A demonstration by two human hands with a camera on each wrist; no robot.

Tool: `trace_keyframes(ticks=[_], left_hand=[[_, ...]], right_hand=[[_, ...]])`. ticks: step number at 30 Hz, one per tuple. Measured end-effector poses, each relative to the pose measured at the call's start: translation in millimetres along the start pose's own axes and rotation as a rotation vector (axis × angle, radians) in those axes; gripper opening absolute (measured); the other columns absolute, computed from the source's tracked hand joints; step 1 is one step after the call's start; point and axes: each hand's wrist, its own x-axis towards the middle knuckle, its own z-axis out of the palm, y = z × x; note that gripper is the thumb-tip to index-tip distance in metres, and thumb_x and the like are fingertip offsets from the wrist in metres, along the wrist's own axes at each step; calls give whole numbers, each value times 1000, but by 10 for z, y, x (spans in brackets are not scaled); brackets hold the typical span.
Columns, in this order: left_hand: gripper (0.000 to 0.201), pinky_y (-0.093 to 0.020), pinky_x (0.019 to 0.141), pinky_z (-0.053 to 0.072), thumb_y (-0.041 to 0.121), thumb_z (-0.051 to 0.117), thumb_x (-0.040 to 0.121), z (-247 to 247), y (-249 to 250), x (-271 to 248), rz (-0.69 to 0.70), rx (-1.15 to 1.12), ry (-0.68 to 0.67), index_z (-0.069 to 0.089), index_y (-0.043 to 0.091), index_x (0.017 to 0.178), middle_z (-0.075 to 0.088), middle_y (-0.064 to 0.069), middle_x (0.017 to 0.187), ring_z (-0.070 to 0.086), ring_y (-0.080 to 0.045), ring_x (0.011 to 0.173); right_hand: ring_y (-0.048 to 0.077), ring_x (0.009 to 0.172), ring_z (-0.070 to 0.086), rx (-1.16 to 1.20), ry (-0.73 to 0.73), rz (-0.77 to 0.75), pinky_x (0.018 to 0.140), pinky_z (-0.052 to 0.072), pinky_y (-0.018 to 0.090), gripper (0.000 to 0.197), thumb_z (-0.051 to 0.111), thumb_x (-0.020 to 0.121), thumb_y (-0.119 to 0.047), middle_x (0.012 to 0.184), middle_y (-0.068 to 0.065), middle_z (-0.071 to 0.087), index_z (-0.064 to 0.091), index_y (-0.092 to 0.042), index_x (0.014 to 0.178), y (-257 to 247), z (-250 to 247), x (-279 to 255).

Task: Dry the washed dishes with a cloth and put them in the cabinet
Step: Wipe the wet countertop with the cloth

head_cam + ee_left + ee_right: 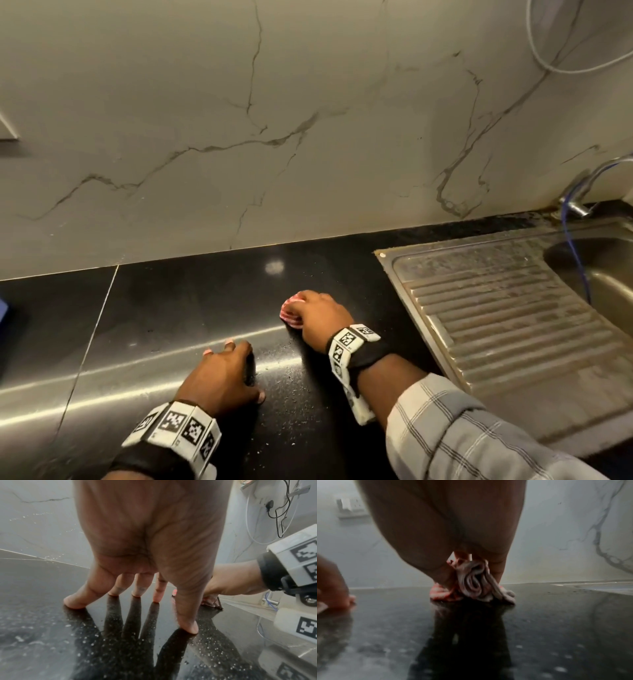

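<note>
My right hand grips a bunched red-and-white striped cloth and presses it onto the black speckled counter. From the right wrist view the cloth shows as a crumpled wad under my curled fingers. My left hand stands on the counter a little nearer and to the left, fingers spread and straight, fingertips and thumb touching the wet surface. It holds nothing. No dishes are in view.
A steel sink drainboard lies to the right, its basin and tap at the far right. A marble wall backs the counter. Water droplets speckle the surface. A dark blue object sits at the left edge.
</note>
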Motion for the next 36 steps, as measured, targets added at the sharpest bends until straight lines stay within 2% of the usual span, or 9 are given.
trace_keyframes(ticks=[5,9,13,19,24,29,31,34,36], left_hand=[[63,-34,94,50,58,76,73,19,13,6,-2,-17,8,44,29,120,57,3,126,51,-24,118],[63,-40,98,50,55,77,72,1,41,23,-9,-5,-16,44,27,119,55,-1,129,48,-32,124],[63,-43,99,50,54,78,73,-1,40,34,-9,-2,-35,43,27,119,54,-2,131,45,-35,128],[69,-43,101,48,56,75,74,42,-5,66,-15,17,-49,40,27,126,48,-3,137,41,-35,130],[69,-45,103,47,57,74,73,66,-38,82,-11,11,-74,40,28,125,45,-5,141,37,-40,134],[71,-50,106,46,56,75,73,56,-23,79,-13,9,-75,39,27,127,41,-9,148,34,-45,137],[72,-53,106,45,53,77,73,31,5,101,-26,16,-93,39,26,127,41,-12,149,34,-47,137],[71,-53,109,41,49,80,72,-51,69,105,-28,28,-104,41,24,126,48,-10,141,40,-44,134],[68,-49,108,41,51,79,70,-102,103,62,-26,45,-79,43,23,121,52,-7,132,47,-39,127]], right_hand=[[30,119,51,-13,134,353,99,48,44,63,48,83,-6,138,-2,51,51,-46,132,1023,-122,-262],[38,105,60,-49,226,700,93,51,43,32,47,92,-26,116,15,60,61,-26,122,1667,-426,-366],[35,108,58,45,338,395,94,50,42,46,54,82,-7,122,12,56,61,-28,122,937,-521,79],[34,120,47,-56,6,-12,96,48,47,40,52,91,-19,131,6,48,56,-37,127,-269,-99,611],[36,127,42,-114,17,85,102,43,51,48,45,95,-18,144,3,45,47,-42,137,169,-159,749],[36,122,55,-83,114,486,104,45,46,28,47,95,-19,131,12,58,61,-29,118,1610,-376,343],[36,116,57,-175,200,673,99,48,42,28,44,98,-23,125,14,59,62,-21,120,1791,-449,30],[28,111,60,-55,297,453,94,48,35,32,49,92,-10,119,6,61,62,-27,117,1370,-371,-201],[25,114,55,27,172,210,98,48,36,45,53,86,-8,125,1,55,60,-36,120,834,-202,-251]])
